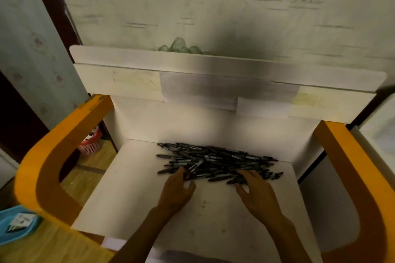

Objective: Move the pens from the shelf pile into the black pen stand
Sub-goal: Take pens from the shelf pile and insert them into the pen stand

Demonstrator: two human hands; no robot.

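Observation:
A heap of several dark pens [220, 161] lies toward the back of a white shelf [136, 194]. My left hand [176, 191] rests at the pile's near left edge, fingers curled around the end of a pen that tilts up out of the heap. My right hand [256, 190] lies at the pile's near right edge, fingers spread over the nearest pens, holding nothing that I can make out. No black pen stand is in view.
Thick orange side frames [53, 166] flank the shelf on both sides. A higher white shelf board [213, 74] juts out above the back. Left of the shelf, a pink basket [90, 145] stands on the wooden floor, and a blue tray [15, 228] lies at the lower left.

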